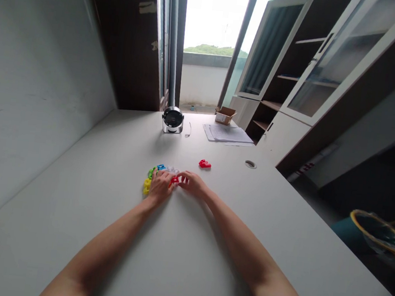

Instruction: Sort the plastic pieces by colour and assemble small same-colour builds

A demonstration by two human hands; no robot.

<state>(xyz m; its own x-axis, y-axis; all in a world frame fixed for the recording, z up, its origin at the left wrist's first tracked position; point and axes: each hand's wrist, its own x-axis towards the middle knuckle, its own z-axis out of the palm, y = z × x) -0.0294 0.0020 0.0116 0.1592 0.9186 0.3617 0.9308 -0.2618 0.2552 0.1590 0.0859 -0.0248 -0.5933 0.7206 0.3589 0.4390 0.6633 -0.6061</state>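
Small coloured plastic pieces lie in a curved group on the white table: a yellow piece [147,186], a green piece [151,173], a blue piece [160,166] and whitish pieces [171,169]. My left hand [160,184] is over this group, its fingers bent down onto the pieces and partly covering them. Beside it, my right hand [192,183] pinches the edge of a red plastic piece [175,179] between thumb and fingers. A bit of orange shows under the left hand. Further right, apart from both hands, are more red pieces [204,164].
On the table [113,214] beyond my hands stands a round black-and-silver device [172,119] with a thin cord [188,130] near it. Papers [229,134] and a cardboard box [225,115] lie at the far right. A round cable hole [250,164] sits near the right edge.
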